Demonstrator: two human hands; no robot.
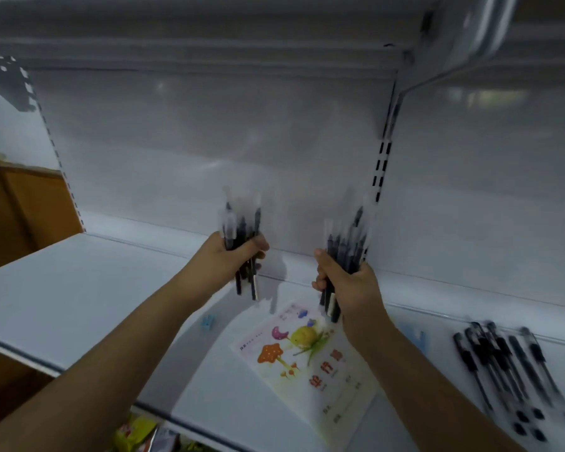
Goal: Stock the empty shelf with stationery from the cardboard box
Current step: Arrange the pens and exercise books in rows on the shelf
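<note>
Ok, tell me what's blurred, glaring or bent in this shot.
Head view: dim, bluish light; the pen bundles in both hands smear upward from motion; soft glare patches sit on the shelf back panel; the wide lens curves the shelf's front edge; the loose pens at right are soft.

Both forearms bare down to the hands [349, 282], no sleeves.
</note>
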